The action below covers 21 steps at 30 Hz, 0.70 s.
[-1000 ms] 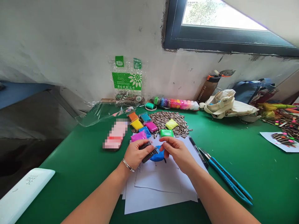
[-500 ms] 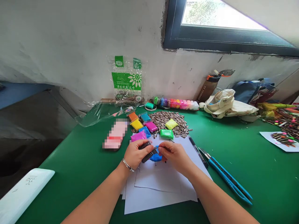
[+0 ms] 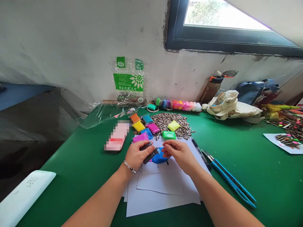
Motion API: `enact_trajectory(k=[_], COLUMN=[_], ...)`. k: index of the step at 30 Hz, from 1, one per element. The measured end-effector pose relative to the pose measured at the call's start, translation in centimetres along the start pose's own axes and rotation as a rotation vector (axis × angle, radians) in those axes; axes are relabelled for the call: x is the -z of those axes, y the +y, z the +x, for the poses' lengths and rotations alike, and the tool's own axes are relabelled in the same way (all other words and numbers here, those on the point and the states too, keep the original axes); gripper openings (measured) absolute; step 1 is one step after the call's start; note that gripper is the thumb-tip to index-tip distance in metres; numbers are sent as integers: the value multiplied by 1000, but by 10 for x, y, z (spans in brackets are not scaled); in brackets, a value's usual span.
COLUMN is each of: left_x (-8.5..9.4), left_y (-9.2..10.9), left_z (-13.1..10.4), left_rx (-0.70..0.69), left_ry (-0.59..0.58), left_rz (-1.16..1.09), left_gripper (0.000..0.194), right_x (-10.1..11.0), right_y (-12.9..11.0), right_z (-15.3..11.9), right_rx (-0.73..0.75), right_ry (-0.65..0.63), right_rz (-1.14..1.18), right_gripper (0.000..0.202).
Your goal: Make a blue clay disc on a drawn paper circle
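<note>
My left hand [image 3: 135, 156], with a bracelet at the wrist, is closed around a small black packet of modelling clay [image 3: 150, 154] above the paper. Just to its right, my right hand [image 3: 179, 155] has thumb and forefinger pinched together; whatever is between the fingertips is too small to make out. Beneath both hands, a flattened blue clay shape [image 3: 160, 159] lies on white paper sheets [image 3: 163, 201], partly covered by the fingers. Behind them are bagged clay blocks, among them a green packet [image 3: 169, 135] and a purple packet [image 3: 140, 137].
Striped sunflower seeds [image 3: 163, 119] are heaped at the back. Blue tweezers [image 3: 233, 181], a utility knife and a black pen [image 3: 199, 150] lie to the right. A phone-like pink object [image 3: 117, 138] is at left, a white device [image 3: 27, 195] nearer. A cloth bag [image 3: 227, 105] sits back right.
My right hand's fingertips have drawn slightly up and away from the black packet, showing more of the blue clay. My left hand has hardly moved.
</note>
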<state>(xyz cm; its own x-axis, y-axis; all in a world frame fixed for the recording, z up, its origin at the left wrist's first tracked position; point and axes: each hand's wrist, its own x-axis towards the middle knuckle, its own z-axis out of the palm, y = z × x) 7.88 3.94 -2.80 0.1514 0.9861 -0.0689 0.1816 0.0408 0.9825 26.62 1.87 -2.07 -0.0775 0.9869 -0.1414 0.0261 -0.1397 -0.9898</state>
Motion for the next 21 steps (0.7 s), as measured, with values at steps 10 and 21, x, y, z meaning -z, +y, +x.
enact_trajectory(k=[10,21], left_x=[1,1], left_y=[-1,-2], left_z=[2,2], left_rx=[-3,-5], left_ry=[41,42], left_rz=[24,35], left_gripper=[37,37], right_x=[-1,3], right_y=[-9,0], right_z=[-4,1], right_rx=[-101,-136], right_ry=[-84,-47], right_rz=[62,273], right_gripper=[33,26])
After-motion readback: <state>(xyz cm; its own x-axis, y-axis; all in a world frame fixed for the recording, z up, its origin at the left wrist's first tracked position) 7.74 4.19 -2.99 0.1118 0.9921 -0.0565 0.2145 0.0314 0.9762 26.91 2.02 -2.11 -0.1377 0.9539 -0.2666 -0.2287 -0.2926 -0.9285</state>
